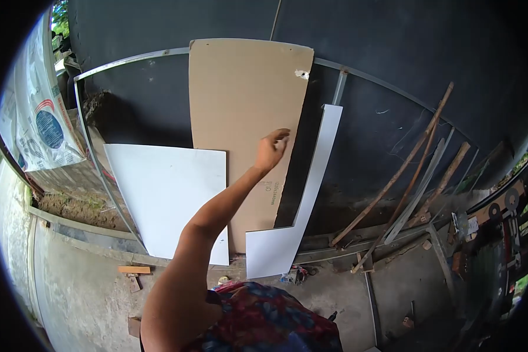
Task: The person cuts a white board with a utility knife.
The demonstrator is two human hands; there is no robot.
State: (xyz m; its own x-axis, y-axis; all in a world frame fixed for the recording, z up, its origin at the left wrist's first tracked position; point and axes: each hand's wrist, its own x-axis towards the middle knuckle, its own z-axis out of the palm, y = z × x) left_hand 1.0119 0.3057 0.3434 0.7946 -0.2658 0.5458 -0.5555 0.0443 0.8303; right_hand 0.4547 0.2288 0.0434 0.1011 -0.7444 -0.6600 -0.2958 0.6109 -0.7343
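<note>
My left hand (271, 149) reaches out in front of a tall brown board (240, 100), near its right edge. Its fingers are loosely bent and a little apart, with nothing visible between them. The brown board leans upright against a metal frame (165, 54) on the dark wall, with a small torn patch at its upper right and printed marks lower down. In front of its lower left leans a white panel (170, 199), partly behind my forearm. An L-shaped white panel (311, 199) stands at the right. My right hand is out of view.
Several wooden poles (393, 167) and metal strips lean on the wall at the right. A printed plastic sheet (47, 117) hangs at the left. On the concrete floor (94, 276) lie an orange-brown block (134, 270) and small odds and ends.
</note>
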